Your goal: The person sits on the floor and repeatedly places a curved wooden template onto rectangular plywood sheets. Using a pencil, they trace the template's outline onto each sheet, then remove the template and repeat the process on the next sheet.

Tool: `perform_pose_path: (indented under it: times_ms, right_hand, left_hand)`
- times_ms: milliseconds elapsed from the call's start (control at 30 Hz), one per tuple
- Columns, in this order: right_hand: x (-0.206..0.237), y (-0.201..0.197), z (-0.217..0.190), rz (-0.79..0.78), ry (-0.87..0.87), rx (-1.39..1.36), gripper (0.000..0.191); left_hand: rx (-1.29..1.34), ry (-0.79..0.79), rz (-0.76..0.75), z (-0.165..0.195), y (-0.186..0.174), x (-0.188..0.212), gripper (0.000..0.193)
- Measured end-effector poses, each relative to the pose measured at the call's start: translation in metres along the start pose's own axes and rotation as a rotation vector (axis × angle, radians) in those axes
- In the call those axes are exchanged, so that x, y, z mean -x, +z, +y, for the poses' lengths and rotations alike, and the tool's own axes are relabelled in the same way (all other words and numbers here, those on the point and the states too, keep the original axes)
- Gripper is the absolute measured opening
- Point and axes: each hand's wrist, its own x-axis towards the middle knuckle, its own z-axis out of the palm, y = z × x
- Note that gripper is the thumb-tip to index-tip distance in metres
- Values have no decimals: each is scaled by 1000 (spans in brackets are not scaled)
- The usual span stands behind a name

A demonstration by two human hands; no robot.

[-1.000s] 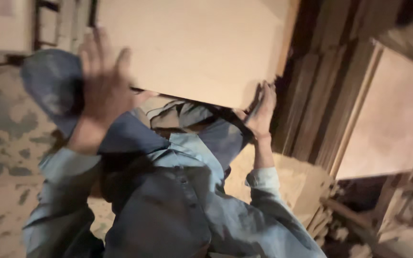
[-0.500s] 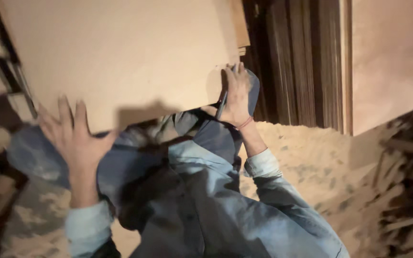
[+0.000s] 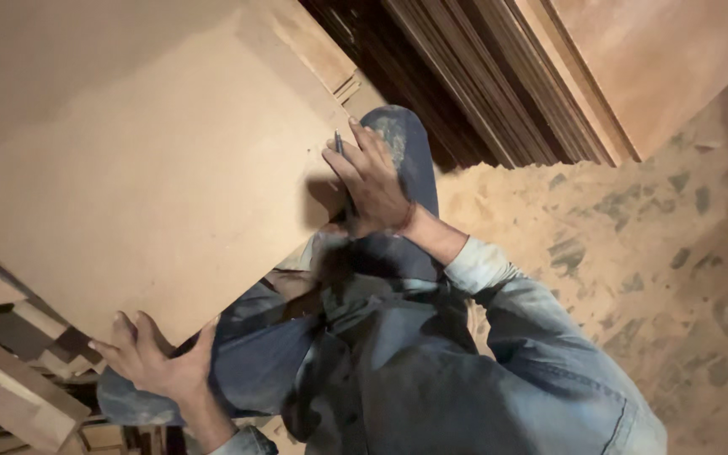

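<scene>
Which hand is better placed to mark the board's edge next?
Probably the right hand: it holds a dark pen-like tool at the fibreboard panel's right edge, while the left hand grips the lower edge, supporting it.

Board (image 3: 145, 168): plain pale tan, unpatterned. Jacket sleeve (image 3: 532, 337): faded blue denim. Trousers (image 3: 398, 152): dark blue, dust-smeared. Floor (image 3: 634, 236) right of the board: sandy sawdust mottled with grey-green patches. Stacked sheets (image 3: 482, 84) beyond the board: dark brown stripes.

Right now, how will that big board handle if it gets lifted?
The board looks flat and unbent, so probably stiff. It is wide, with the left hand and right hand at opposite edges, so likely awkward. Its smooth face may slip.
</scene>
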Motion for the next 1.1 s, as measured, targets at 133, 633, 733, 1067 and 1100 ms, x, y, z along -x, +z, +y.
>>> perform_pose_path:
  times_ms: [133, 633, 733, 1067, 1100]
  right_hand:
    - [5, 2, 1, -5, 14, -17, 102]
    - [3, -1, -14, -122, -1, 31, 97]
    - [3, 5, -18, -41, -110, 35, 92]
    - [12, 19, -22, -54, -106, 62, 89]
    - [12, 19, -23, -57, -100, 73, 90]
  left_hand:
    - [41, 44, -2, 0, -6, -2, 88]
    - [114, 73, 81, -6, -11, 10, 79]
    - [128, 70, 75, -9, -11, 13, 76]
    - [128, 63, 74, -22, -3, 23, 73]
    - [125, 81, 79, -24, -2, 24, 74]
